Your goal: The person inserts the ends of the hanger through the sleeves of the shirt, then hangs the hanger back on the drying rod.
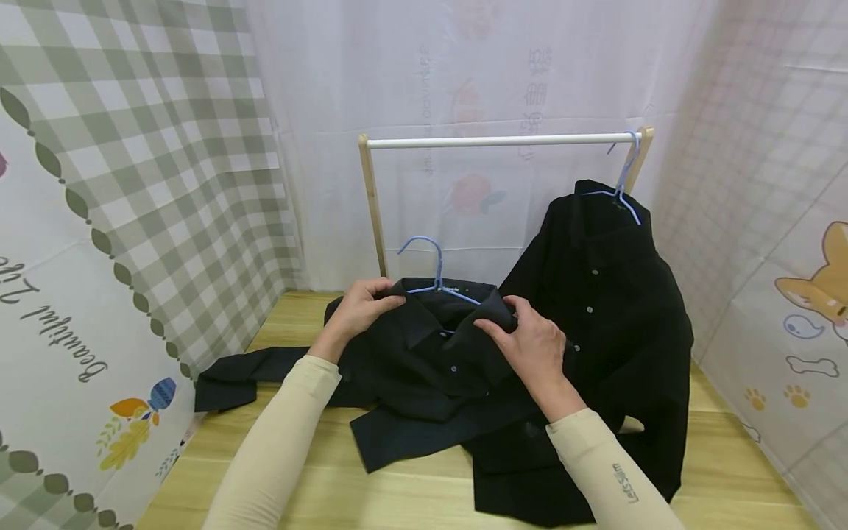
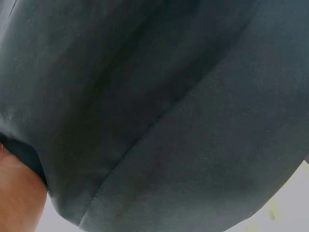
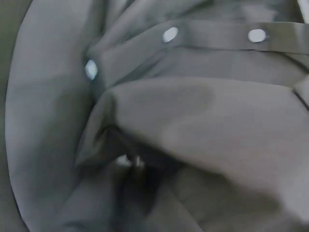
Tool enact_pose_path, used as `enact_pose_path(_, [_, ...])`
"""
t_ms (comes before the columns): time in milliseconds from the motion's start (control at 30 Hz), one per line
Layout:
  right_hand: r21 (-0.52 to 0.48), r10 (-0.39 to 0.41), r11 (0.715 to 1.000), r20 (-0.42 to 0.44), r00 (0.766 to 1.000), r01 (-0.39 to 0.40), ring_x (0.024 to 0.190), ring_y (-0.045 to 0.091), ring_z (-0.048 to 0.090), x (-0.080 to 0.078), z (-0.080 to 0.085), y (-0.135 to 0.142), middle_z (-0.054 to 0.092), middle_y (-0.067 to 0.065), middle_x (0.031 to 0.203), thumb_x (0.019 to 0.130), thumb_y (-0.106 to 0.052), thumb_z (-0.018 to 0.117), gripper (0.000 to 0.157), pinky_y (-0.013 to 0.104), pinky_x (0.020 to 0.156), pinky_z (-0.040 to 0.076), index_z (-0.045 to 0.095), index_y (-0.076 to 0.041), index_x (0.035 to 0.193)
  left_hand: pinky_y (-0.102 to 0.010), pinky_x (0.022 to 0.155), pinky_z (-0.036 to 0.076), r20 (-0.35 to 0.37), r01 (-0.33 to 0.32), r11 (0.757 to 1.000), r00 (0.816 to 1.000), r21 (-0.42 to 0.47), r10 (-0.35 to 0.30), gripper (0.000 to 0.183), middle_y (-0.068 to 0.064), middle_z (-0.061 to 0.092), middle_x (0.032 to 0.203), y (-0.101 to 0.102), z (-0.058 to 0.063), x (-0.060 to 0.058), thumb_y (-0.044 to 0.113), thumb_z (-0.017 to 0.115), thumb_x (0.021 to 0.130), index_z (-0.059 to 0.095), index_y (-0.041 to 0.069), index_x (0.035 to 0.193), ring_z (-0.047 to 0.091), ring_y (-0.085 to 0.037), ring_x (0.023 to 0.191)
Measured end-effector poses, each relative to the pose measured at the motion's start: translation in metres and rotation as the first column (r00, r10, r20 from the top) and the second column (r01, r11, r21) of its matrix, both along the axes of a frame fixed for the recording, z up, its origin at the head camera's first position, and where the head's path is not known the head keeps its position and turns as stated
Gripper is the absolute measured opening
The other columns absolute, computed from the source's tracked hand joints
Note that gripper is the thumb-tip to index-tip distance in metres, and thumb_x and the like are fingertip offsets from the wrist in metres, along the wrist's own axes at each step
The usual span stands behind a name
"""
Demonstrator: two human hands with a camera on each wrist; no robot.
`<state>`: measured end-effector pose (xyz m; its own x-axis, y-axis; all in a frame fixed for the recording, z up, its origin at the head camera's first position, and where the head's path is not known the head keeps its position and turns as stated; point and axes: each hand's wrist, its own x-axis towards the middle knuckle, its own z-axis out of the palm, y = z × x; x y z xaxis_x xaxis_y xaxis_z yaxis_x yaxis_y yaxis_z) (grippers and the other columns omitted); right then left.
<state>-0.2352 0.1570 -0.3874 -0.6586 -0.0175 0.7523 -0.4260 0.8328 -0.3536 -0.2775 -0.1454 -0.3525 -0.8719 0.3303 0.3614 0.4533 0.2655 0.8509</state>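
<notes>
A black button-up shirt [image 1: 424,383] lies partly raised on the table, with a blue hanger [image 1: 440,271] inside its neck and the hook pointing up. My left hand [image 1: 358,311] pinches the cloth beside the collar on the left. On the other side, my right hand [image 1: 533,344] grips the collar's right edge between thumb and fingers. Dark cloth [image 2: 159,116] fills most of the left wrist view, with some skin at its lower left edge. In the right wrist view, shirt folds and a placket [image 3: 212,36] with pale buttons show, and the hand is hidden.
Behind stands a clothes rack with a white rail [image 1: 497,140] and wooden posts. At its right end another black shirt [image 1: 616,294] hangs from a blue hanger [image 1: 624,173], its lower part reaching the wooden table [image 1: 411,493]. Printed curtains [image 1: 165,147] enclose the table.
</notes>
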Motion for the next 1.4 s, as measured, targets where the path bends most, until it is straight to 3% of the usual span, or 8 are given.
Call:
enact_pose_path(167, [-0.091,0.003,0.996,0.165,0.986,0.012,0.079,0.032,0.062,0.005,0.005,0.001,0.068,0.016,0.101,0.075,-0.049,0.084,0.061,0.046,0.069,0.046,0.070,-0.002,0.110,-0.030,0.072,0.049,-0.016,-0.079,0.997,0.997,0.002,0.079,0.011,-0.005,0.067,0.090,0.000,-0.002,-0.001,0.007,0.070,0.092,0.073,-0.001,0.099,0.058,-0.020,0.083])
enact_pose_path(433, [0.065,-0.110,0.992,0.066,0.992,0.106,0.043,0.019,0.036,0.004,0.000,0.001,0.036,0.002,0.052,0.073,-0.050,0.085,0.059,0.036,0.046,0.032,0.044,-0.011,0.060,-0.036,0.079,0.046,-0.054,-0.147,0.988,0.988,-0.039,0.145,0.013,-0.007,0.066,0.095,0.007,-0.001,0.001,0.014,0.071,0.093,0.074,0.004,0.100,0.055,-0.023,0.088])
enact_pose_path(600, [0.037,0.033,0.998,0.242,0.970,-0.043,0.046,0.016,0.037,0.008,0.001,0.016,0.036,0.000,0.054,0.086,-0.047,0.075,0.050,0.032,0.044,0.031,0.048,-0.012,0.062,-0.037,0.080,0.047,-0.075,-0.193,0.980,0.979,-0.047,0.190,0.016,-0.009,0.068,0.101,-0.003,0.000,-0.002,0.015,0.070,0.094,0.074,0.004,0.106,0.057,-0.024,0.090])
enact_pose_path(867, [-0.321,0.519,0.855,0.510,0.686,-0.408,0.075,0.020,0.057,0.017,0.008,0.040,0.056,0.004,0.078,0.103,-0.019,0.055,0.019,0.031,0.069,0.048,0.069,-0.005,0.104,-0.032,0.081,0.047,-0.050,-0.194,0.981,0.980,0.001,0.194,0.017,-0.013,0.068,0.104,-0.016,-0.003,-0.004,0.011,0.069,0.094,0.073,-0.001,0.106,0.058,-0.023,0.092])
enact_pose_path(1033, [-0.371,0.582,0.813,0.541,0.607,-0.449,0.070,0.019,0.055,0.024,0.007,0.040,0.048,0.002,0.071,0.101,-0.015,0.059,0.014,0.028,0.064,0.045,0.068,-0.006,0.095,-0.028,0.079,0.047,-0.024,-0.165,0.986,0.986,0.014,0.166,0.019,-0.017,0.067,0.103,-0.016,-0.012,-0.006,0.010,0.070,0.094,0.072,-0.004,0.106,0.057,-0.021,0.090])
enact_pose_path(1133, [-0.339,0.550,0.835,0.542,0.636,-0.433,0.070,0.018,0.055,0.029,0.005,0.040,0.047,0.000,0.070,0.100,-0.016,0.060,0.013,0.028,0.063,0.045,0.068,-0.008,0.094,-0.027,0.076,0.048,-0.003,-0.151,0.988,0.989,0.020,0.151,0.019,-0.018,0.067,0.102,-0.015,-0.017,-0.007,0.008,0.070,0.093,0.072,-0.006,0.107,0.057,-0.021,0.087])
enact_pose_path(1300, [-0.244,0.437,0.899,0.474,0.764,-0.363,0.070,0.014,0.055,0.035,-0.002,0.042,0.053,-0.003,0.072,0.100,-0.017,0.060,0.013,0.028,0.064,0.045,0.070,-0.010,0.097,-0.032,0.079,0.050,0.034,-0.156,0.986,0.987,-0.058,0.158,0.021,-0.014,0.069,0.107,-0.014,-0.021,-0.009,0.013,0.070,0.094,0.072,-0.001,0.109,0.060,-0.023,0.091])
enact_pose_path(1400, [-0.222,0.406,0.913,0.435,0.804,-0.341,0.068,0.013,0.054,0.039,-0.005,0.046,0.053,-0.004,0.070,0.100,-0.016,0.060,0.013,0.028,0.062,0.044,0.071,-0.010,0.099,-0.040,0.090,0.048,0.037,-0.177,0.975,0.982,-0.131,0.183,0.025,-0.012,0.068,0.114,-0.015,-0.023,-0.009,0.018,0.070,0.094,0.072,0.003,0.114,0.060,-0.027,0.103])
